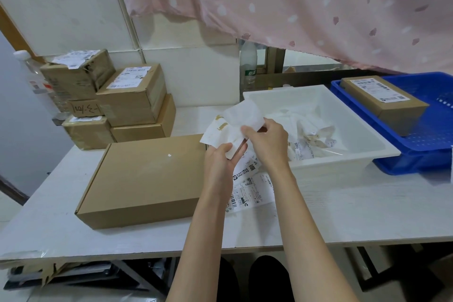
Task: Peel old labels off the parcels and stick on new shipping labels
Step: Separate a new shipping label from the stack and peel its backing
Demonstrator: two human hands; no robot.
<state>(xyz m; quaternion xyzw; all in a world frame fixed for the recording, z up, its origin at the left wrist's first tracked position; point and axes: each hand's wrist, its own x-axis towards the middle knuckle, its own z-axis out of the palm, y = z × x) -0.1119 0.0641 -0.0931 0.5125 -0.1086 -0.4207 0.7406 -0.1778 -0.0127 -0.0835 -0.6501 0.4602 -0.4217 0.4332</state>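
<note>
A flat brown parcel [144, 179] lies on the white table in front of me, its top bare except for a small white scrap. Just right of it, above the table, my left hand [221, 162] and my right hand [266, 142] both grip a crumpled white label [235, 120] with bits of brown tape on it. Under my hands a strip of printed shipping labels [255, 189] lies flat on the table.
A white tray [343, 162] holding crumpled old labels stands to the right. Beyond it a blue basket [421, 152] contains a labelled parcel [384, 100]. Several stacked labelled boxes [132, 103] stand at the back left. A pink curtain hangs overhead.
</note>
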